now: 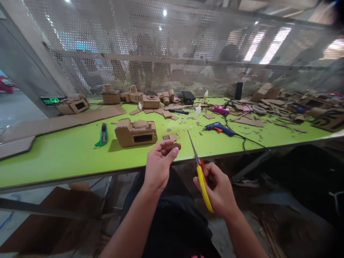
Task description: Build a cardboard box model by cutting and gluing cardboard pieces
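Between the thumb and fingers of my left hand (159, 163) is a small cardboard piece (176, 146), partly hidden by the fingers. My right hand (219, 188) grips scissors (202, 179) with yellow and red handles; their blades look closed and point up and away over the table edge. The blades are apart from the cardboard piece. Just beyond my left hand, a cardboard camera model (125, 135) with a rectangular window stands on the green table (80, 157). A small corrugated scrap (169, 137) lies beside the model.
A green utility knife (102, 135) lies left of the model. On the right are a blue glue gun (220, 128) with its cord and a pink glue gun (220, 109). More cardboard models (151, 101), a white bottle (198, 111) and many scraps line the back, before a perforated metal screen (172, 53).
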The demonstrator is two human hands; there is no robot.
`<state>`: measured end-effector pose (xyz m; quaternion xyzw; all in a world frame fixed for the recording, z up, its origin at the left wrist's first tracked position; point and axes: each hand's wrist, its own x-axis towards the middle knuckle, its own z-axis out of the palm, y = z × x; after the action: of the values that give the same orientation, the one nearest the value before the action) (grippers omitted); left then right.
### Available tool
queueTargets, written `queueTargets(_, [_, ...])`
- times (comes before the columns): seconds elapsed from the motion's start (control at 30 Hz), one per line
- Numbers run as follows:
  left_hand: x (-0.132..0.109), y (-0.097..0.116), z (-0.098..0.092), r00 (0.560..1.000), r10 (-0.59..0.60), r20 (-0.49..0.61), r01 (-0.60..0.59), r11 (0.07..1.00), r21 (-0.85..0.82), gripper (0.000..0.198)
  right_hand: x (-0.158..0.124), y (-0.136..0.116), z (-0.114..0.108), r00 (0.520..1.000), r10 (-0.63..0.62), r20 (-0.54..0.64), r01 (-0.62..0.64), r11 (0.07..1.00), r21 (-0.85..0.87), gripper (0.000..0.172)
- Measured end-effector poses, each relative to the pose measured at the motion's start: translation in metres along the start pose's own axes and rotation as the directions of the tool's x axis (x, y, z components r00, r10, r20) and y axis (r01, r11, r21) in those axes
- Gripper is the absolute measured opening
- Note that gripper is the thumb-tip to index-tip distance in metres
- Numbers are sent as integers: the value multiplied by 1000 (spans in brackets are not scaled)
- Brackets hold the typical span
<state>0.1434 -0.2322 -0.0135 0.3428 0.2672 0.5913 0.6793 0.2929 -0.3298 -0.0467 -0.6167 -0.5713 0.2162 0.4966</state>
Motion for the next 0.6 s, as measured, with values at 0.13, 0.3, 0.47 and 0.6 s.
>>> queueTargets(0.13, [1,-2,-1,1000,7,10,-6,1000,-14,33,0,1,0,999,-37,20,38,996,-81,38])
queueTargets(0.3, [2,-5,-6,997,77,21,-78,996,52,26,0,1,-4,993,-112,28,116,974,-192,38])
queueTargets(0.47, [1,-3,-5,996,67,51,-67,998,-14,34,-2,-2,-7,984,-170,62,181,926,-332,35])
queueTargets(0.6, [-1,-1,-2,998,59,38,-59,998,-11,37,-3,-4,-7,981,-188,56,195,912,-362,32])
